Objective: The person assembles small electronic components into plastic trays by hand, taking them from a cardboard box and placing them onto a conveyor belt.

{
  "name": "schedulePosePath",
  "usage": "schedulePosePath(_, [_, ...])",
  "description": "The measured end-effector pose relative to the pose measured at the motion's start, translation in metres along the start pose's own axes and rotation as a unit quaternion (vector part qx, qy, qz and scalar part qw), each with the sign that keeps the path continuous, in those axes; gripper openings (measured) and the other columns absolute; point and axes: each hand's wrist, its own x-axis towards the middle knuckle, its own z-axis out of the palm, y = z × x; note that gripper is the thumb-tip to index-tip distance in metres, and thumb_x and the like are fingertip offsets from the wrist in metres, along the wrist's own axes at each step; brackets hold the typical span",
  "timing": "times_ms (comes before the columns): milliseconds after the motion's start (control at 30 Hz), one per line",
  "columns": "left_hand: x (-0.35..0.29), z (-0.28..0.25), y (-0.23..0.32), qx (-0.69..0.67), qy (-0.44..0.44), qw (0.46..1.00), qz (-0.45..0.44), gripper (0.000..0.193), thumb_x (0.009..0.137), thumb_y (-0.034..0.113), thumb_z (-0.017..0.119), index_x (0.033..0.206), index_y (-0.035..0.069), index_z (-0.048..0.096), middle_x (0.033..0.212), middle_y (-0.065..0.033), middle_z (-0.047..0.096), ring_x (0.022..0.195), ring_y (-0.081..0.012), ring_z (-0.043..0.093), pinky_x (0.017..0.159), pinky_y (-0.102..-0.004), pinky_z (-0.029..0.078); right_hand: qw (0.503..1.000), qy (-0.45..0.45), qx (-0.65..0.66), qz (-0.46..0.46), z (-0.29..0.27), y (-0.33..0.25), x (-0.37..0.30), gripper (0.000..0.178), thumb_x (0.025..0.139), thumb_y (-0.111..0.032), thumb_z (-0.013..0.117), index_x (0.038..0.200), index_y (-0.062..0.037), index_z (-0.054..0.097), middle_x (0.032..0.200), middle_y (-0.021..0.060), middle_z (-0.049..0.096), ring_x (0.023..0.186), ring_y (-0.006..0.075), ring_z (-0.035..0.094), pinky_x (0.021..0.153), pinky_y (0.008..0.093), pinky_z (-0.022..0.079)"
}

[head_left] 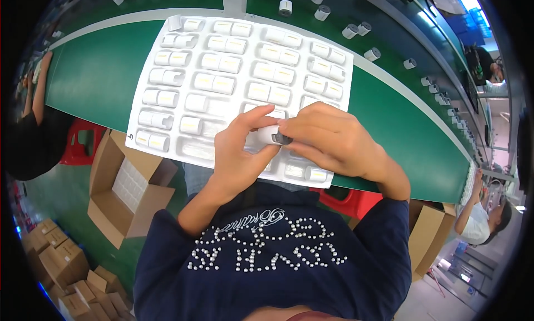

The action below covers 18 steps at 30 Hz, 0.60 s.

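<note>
The left hand (239, 154) is curled around a small white cylinder (266, 136), thumb and fingers closed on its body, while the right hand (328, 140) pinches the dark end of that same piece between fingertips, so both hands grip it together just above the near edge of a white plastic tray (167, 133). By the look of it, the piece is being checked or fitted at its dark tip before it goes into a pocket; the next move would seem to call for a steady grip from the left hand and a careful lining-up with one of the free pockets along the tray's near edge. The tray holds rows of similar white pieces lying in pairs, with a few pockets bare near its left and near sides. It rests on a green belt (100, 76) edged with a pale strip, and farther along that belt small white rolls (285, 7) stand scattered. Below the belt's near edge sit an open cardboard box (119, 210), a red stool (83, 143) and stacked small cartons (55, 260) on the green floor. Other people work at the left and right edges of the view.
</note>
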Motion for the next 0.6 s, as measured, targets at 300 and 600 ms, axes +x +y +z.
schedulePosePath(300, [0.0,0.004,-0.004,-0.097,-0.026,0.995,-0.015,0.07,0.077,-0.01,0.071,0.14,0.003,0.046,0.122,-0.0165,0.065,0.109,-0.0202,0.064,0.095,-0.032,0.05,0.999,0.008,-0.018,-0.047,0.006,0.0,0.007,0.037,0.073,-0.001,0.08,0.108,0.0048,0.068,0.104,0.0155,0.068,0.093,0.0307,0.067,0.079,0.0377,0.056])
schedulePosePath(600, [-0.003,0.008,0.012,-0.338,-0.043,0.929,-0.146,0.077,0.084,-0.011,0.065,0.15,0.005,0.03,0.136,-0.0155,0.056,0.121,-0.0188,0.056,0.102,-0.0311,0.046,0.992,0.046,-0.058,-0.105,0.024,0.006,0.002,0.043,0.067,0.003,0.081,0.107,0.0057,0.066,0.103,0.0165,0.066,0.094,0.0342,0.067,0.08,0.0404,0.057])
